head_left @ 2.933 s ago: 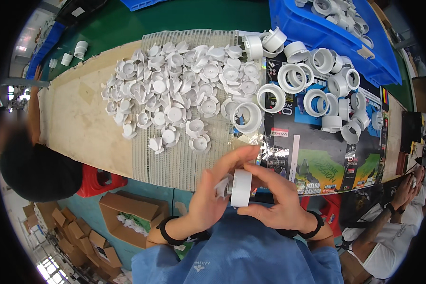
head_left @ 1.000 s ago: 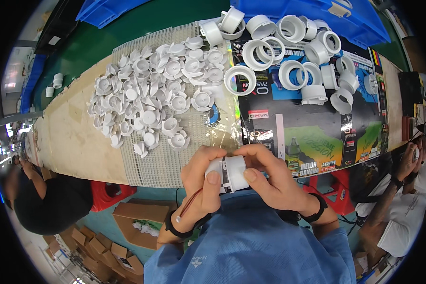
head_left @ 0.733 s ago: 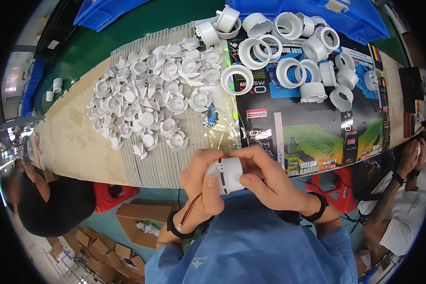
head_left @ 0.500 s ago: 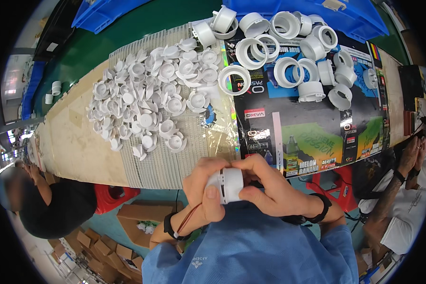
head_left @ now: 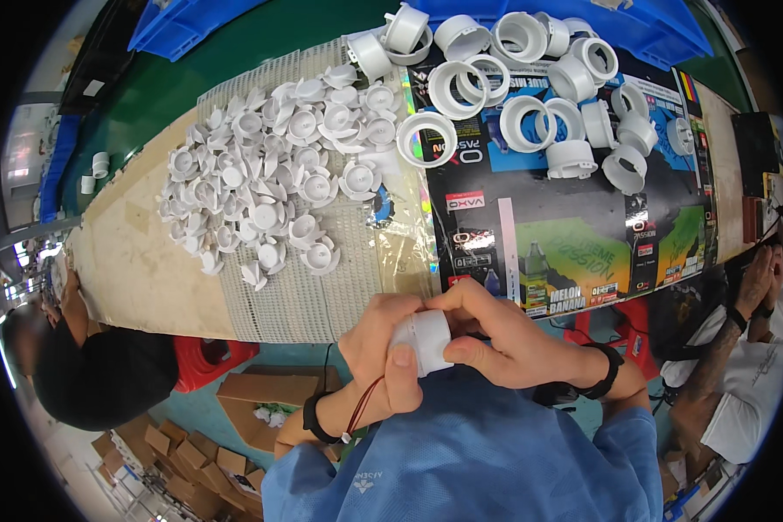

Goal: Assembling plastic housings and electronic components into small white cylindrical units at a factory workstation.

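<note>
A white plastic cylindrical housing (head_left: 428, 342) is held between both hands at the table's near edge, above my lap. My left hand (head_left: 383, 348) wraps its left end, thumb pressed on the near side. On the right end, my right hand (head_left: 500, 344) grips with thumb and fingers. Thin dark red wires (head_left: 363, 405) hang from beneath my left hand along the wrist. Farther out lies a heap of small white fan impellers (head_left: 265, 174) with curved blades. To its right, several white plastic rings (head_left: 525, 123) stand and lie about, some overlapping.
Mesh matting (head_left: 313, 300) lies under part of the impeller heap, and a black printed sheet (head_left: 565, 222) under most rings. Blue bins (head_left: 661, 30) stand at the back. A co-worker (head_left: 104, 374) sits at left, another (head_left: 748, 365) at right. Cardboard boxes (head_left: 265, 400) lie below the table.
The dark gap around the white housing has narrowed to a faint seam between its two parts. Both hands keep their grip, and the housing has tilted slightly.
</note>
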### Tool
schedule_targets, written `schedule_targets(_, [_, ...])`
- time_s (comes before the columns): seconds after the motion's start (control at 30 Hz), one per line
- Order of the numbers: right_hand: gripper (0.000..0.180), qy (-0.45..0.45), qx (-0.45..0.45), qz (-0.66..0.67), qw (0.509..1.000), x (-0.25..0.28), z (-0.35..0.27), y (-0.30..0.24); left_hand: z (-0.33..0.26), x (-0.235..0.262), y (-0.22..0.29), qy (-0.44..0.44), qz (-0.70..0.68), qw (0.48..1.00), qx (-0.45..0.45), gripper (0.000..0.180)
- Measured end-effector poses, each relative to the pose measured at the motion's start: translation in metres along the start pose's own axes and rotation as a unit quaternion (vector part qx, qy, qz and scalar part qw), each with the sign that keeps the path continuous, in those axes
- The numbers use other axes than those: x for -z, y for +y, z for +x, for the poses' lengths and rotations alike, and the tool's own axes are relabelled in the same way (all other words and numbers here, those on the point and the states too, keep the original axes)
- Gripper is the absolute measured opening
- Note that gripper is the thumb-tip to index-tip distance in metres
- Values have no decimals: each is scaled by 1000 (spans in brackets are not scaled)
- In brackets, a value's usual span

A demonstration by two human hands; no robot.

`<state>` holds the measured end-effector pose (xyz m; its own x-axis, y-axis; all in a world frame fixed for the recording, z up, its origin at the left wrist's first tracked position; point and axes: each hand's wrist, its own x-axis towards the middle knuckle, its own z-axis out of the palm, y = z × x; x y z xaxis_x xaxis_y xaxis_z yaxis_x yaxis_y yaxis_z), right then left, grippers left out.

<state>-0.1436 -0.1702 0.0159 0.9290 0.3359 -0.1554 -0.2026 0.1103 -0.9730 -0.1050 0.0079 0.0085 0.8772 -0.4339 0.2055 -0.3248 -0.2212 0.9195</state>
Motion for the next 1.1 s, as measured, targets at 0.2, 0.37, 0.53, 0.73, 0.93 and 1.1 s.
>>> schedule_targets(0.2, [40,-32,-26,35,999,2,7,-7,8,9,10,-9,-4,999,49,45])
schedule_targets(0.37, [52,117,51,-141,982,-7,21,-16,30,0,-1,117,-156,958,209,45])
schedule_targets(0.53, [68,287,272,-387,833,-16,27,9,27,-11,19,149,-415,837,324,49])
schedule_targets(0.73, [66,269,269,-330,864,-9,23,0,25,-14,1,107,-255,951,140,51])
schedule_targets(0.93, [64,233,264,-321,879,-19,21,7,30,0,-7,86,-110,990,-31,55])
schedule_targets(1.1, [63,242,282,-314,874,-21,23,10,31,-8,-3,133,-116,984,11,59])
